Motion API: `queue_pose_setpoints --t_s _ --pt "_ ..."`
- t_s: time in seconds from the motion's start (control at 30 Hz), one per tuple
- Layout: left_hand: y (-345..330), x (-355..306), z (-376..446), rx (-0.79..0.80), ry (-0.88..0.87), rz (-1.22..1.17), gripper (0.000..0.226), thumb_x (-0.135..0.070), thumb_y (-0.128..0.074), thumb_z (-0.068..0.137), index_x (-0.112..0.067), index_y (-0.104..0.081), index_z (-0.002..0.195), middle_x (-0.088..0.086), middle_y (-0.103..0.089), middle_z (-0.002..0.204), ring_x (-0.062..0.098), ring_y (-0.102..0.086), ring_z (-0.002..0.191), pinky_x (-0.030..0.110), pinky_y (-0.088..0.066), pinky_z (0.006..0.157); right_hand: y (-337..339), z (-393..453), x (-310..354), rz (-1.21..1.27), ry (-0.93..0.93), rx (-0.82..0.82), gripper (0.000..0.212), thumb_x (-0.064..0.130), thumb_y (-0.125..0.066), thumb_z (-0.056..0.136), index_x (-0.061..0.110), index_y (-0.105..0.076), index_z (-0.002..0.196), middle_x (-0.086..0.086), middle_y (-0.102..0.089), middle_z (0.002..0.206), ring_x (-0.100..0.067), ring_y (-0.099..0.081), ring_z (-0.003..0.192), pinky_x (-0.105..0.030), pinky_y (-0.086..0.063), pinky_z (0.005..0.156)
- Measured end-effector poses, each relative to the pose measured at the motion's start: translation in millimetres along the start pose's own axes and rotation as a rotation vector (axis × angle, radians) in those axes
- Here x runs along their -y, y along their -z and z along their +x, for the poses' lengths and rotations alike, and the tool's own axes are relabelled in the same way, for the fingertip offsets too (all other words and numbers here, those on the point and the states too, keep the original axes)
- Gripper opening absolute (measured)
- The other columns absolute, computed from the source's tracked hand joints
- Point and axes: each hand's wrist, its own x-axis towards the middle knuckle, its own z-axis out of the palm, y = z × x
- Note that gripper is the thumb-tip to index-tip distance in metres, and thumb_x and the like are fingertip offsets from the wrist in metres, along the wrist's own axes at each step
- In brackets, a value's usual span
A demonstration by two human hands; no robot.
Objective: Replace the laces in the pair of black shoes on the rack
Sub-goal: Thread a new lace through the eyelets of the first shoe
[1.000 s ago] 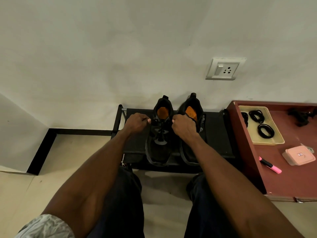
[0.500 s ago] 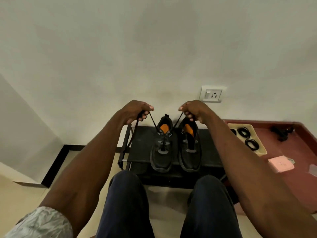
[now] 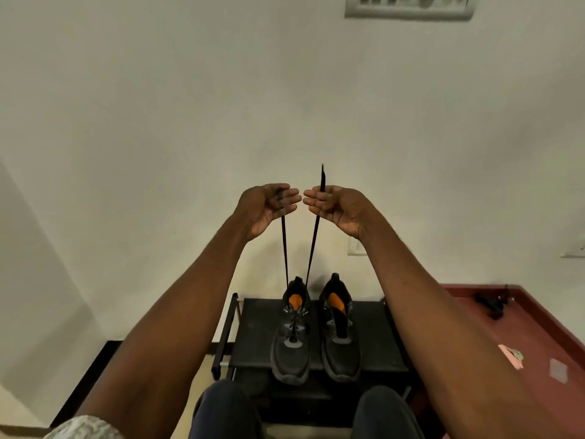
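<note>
Your left hand (image 3: 269,205) and right hand (image 3: 332,207) each pinch one end of the lace (image 3: 311,245); it's limp and light, so grip near the stiff tips.

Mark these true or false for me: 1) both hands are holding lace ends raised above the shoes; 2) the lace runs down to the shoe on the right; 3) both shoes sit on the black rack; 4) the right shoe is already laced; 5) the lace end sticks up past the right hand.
1) True: the left hand and right hand each hold one end of the black lace high above the shoes.
2) False: it runs down to the left shoe.
3) True: both stand side by side on the black rack.
4) False: the right shoe shows no lace; its tongue is bare.
5) True.
</note>
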Motion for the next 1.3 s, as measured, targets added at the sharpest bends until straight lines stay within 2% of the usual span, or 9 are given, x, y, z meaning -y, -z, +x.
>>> queue_pose_setpoints --t_s 0.1,0.17,0.27,0.37,0.47,0.63,0.8,0.97,1.3 --pt "-9 -10 5 -0.027 -0.069 0.177 0.027 0.015 -0.05 0.089 0.004 -0.062 0.111 0.023 -0.07 0.111 0.033 -0.072 0.1 0.04 -0.059 0.087 -8 2 15 -0.177 0.083 -0.042 0.025 -0.014 -0.049 0.092 -0.006 -0.06 0.113 -0.017 -0.073 0.103 -0.025 -0.074 0.089 -0.03 -0.06 0.08" --pt "-15 -18 3 -0.06 -0.141 0.302 0.017 0.009 -0.056 0.092 0.004 -0.064 0.106 0.023 -0.072 0.101 0.031 -0.074 0.088 0.04 -0.061 0.082 -16 -2 22 -0.362 0.143 -0.091 0.018 -0.002 -0.056 0.095 -0.005 -0.065 0.11 -0.016 -0.074 0.093 -0.023 -0.073 0.076 -0.029 -0.06 0.072" --pt "-25 -26 4 -0.115 -0.229 0.492 0.011 -0.008 -0.062 0.096 -0.001 -0.07 0.095 0.017 -0.071 0.081 0.023 -0.07 0.064 0.033 -0.057 0.062 -24 5 24 -0.628 0.252 -0.18 0.017 0.014 -0.064 0.095 0.0 -0.073 0.1 -0.011 -0.066 0.073 -0.017 -0.058 0.056 -0.027 -0.048 0.059" --pt "-28 -30 9 -0.163 -0.325 0.67 0.017 -0.019 -0.07 0.092 -0.003 -0.075 0.088 0.007 -0.064 0.066 0.01 -0.057 0.048 0.023 -0.044 0.047 -31 12 24 -0.719 0.351 -0.245 0.014 0.017 -0.072 0.09 0.003 -0.076 0.088 -0.016 -0.065 0.076 -0.017 -0.053 0.06 -0.027 -0.042 0.06" --pt "-31 -33 10 -0.15 -0.354 0.666 0.012 -0.016 -0.074 0.089 -0.007 -0.077 0.082 0.004 -0.068 0.075 0.01 -0.058 0.054 0.024 -0.048 0.05 -40 10 28 -0.713 0.392 -0.247 0.012 0.014 -0.075 0.087 0.002 -0.076 0.087 -0.008 -0.07 0.078 -0.012 -0.06 0.055 -0.022 -0.047 0.054" --pt "-32 -37 16 -0.107 -0.344 0.726 0.025 -0.013 -0.066 0.095 0.006 -0.071 0.08 0.008 -0.061 0.068 0.011 -0.059 0.054 0.028 -0.05 0.054 -47 13 32 -0.757 0.39 -0.283 0.024 0.009 -0.064 0.093 -0.013 -0.068 0.083 -0.018 -0.065 0.076 -0.011 -0.062 0.052 -0.026 -0.048 0.055" --pt "-38 -44 17 -0.037 -0.314 0.815 0.027 -0.017 -0.064 0.097 0.008 -0.073 0.091 0.01 -0.063 0.073 0.008 -0.058 0.057 0.025 -0.048 0.05 -50 7 41 -0.715 0.413 -0.279 0.015 0.01 -0.078 0.082 -0.004 -0.074 0.082 -0.011 -0.072 0.075 -0.015 -0.065 0.055 -0.024 -0.05 0.051" --pt "-44 -51 17 -0.001 -0.268 0.819 0.025 -0.014 -0.061 0.097 0.008 -0.073 0.095 0.011 -0.066 0.082 0.015 -0.058 0.065 0.027 -0.046 0.052 -51 8 45 -0.723 0.41 -0.296 0.011 0.003 -0.067 0.088 -0.003 -0.074 0.082 -0.01 -0.074 0.079 -0.015 -0.066 0.056 -0.027 -0.052 0.054" --pt "-44 -52 23 0.034 -0.267 0.889 0.02 -0.006 -0.058 0.095 0.008 -0.073 0.098 0.015 -0.066 0.09 0.012 -0.058 0.065 0.023 -0.047 0.05 -52 8 53 -0.726 0.422 -0.313 0.011 0.008 -0.068 0.088 0.004 -0.074 0.08 -0.012 -0.072 0.076 -0.015 -0.062 0.054 -0.02 -0.046 0.05"
